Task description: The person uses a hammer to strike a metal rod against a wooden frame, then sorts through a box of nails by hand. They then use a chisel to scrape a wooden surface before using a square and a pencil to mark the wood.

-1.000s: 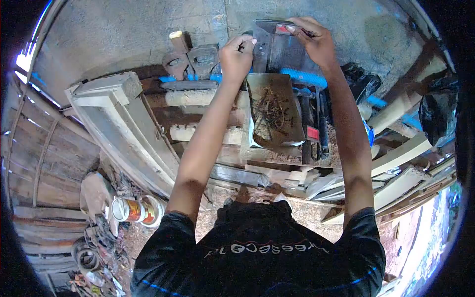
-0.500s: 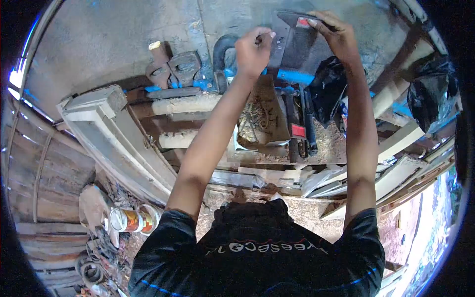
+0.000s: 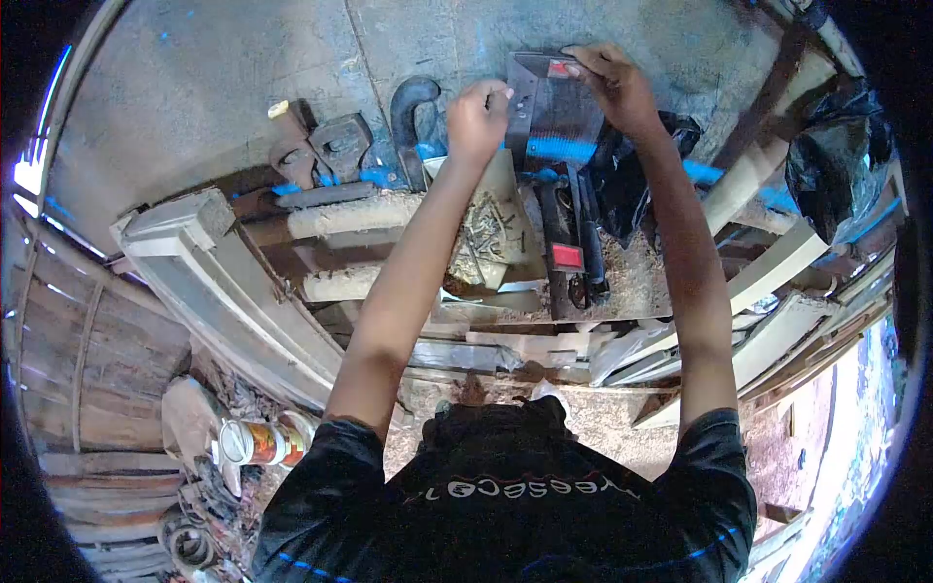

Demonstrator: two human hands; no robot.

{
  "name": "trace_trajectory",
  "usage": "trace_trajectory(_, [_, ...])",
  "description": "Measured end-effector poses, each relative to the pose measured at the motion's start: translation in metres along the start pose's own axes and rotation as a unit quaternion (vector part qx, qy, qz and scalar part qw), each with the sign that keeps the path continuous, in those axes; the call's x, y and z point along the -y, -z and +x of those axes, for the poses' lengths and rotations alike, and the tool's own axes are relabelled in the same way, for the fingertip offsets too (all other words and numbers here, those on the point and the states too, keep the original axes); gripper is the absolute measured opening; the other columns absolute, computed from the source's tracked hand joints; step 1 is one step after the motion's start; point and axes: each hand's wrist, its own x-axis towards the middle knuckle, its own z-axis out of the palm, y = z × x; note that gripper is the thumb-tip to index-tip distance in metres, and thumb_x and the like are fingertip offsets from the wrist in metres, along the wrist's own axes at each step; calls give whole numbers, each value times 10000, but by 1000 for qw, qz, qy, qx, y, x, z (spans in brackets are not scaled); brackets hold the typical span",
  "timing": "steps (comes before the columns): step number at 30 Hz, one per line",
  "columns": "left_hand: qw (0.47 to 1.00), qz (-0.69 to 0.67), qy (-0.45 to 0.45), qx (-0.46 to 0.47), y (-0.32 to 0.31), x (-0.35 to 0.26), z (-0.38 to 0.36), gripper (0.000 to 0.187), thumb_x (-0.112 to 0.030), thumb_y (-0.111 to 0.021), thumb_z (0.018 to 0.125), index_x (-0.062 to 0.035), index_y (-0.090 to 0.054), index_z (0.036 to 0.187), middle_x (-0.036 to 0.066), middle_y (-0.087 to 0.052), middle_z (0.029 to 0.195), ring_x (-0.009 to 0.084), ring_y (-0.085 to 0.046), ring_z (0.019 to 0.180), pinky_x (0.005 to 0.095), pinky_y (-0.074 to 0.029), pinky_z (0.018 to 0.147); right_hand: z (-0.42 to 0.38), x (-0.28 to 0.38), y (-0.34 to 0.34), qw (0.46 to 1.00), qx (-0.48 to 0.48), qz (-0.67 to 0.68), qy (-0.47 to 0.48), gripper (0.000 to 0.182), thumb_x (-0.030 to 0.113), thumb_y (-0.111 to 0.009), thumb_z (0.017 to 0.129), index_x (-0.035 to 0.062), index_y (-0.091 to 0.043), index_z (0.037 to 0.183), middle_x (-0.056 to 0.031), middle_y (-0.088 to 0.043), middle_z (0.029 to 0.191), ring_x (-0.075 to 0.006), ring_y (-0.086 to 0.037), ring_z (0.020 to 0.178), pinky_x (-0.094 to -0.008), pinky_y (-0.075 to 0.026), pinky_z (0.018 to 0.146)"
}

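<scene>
Both my arms reach forward over a cluttered wooden bench. My left hand (image 3: 476, 121) and my right hand (image 3: 614, 85) hold a dark grey metal box-like part (image 3: 549, 102) with a small red label, lifted against the concrete wall. My left hand pinches its left edge, where there are small holes; what its fingertips grip there is too small to tell. My right hand grips the top right corner. Just below lies a tray of rusty nails and screws (image 3: 486, 228).
Metal clamps (image 3: 326, 146) and a curved pipe piece (image 3: 408, 112) rest by the wall. A dark tool with a red tag (image 3: 567, 255) lies on sawdust. A black plastic bag (image 3: 632, 175), wooden planks (image 3: 768, 277), a moulded frame (image 3: 224, 282) and tins (image 3: 258, 437) surround the bench.
The view shifted; the metal part and both hands sit slightly lower and more to the left than half a second ago. Both hands keep their hold on the part.
</scene>
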Motion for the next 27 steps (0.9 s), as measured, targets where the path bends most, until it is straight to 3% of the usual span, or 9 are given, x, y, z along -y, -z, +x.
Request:
trace_trajectory(2, [1000,23,-6,5,-2,8,-6,172,-192,-712,845,-34,-721,912,173,-700,838,331,-684,753,393,-533,697,-8,-12,-15,997,-36,-27,58,286,143,-682,871,104,-701,1153,-110,-600,994,-322,-598,914,-400,-502,813])
trace_trajectory(8, [997,65,31,33,-5,26,-19,165,-189,-706,841,-41,-724,911,176,-705,878,357,-686,798,397,-539,727,-15,-1,-27,983,-18,-180,34,308,148,-722,823,135,-722,1131,-85,-561,1044,-289,-556,989,-385,-479,844])
trace_trajectory(11, [995,78,50,44,-7,26,-19,157,-177,-708,836,-45,-725,919,179,-706,888,352,-690,813,393,-541,740,-19,-10,-31,980,-8,-194,41,339,276,-623,883,173,-690,1198,-102,-566,1118,-312,-538,1019,-440,-441,891])
trace_trajectory(14, [996,63,56,35,-5,19,-18,154,-163,-706,834,-48,-724,934,186,-705,901,350,-691,835,391,-540,752,-23,9,-35,970,-44,-241,4,404,163,-734,805,185,-686,1206,-91,-577,1123,-302,-550,1035,-415,-438,877])
trace_trajectory(19, [995,71,68,32,6,2,-14,148,-140,-662,833,-37,-699,932,202,-696,910,385,-676,847,445,-532,754,-29,15,-39,977,-69,-201,-23,450,173,-699,838,169,-618,1281,-90,-565,1181,-307,-541,1072,-440,-417,900])
trace_trajectory(27, [994,46,82,60,29,-17,-29,188,-135,-679,845,-35,-691,1004,173,-701,929,328,-688,872,381,-531,769,-48,55,-42,978,-78,-183,-59,397,129,-704,830,131,-651,1223,-98,-583,1219,-312,-536,1124,-452,-418,921])
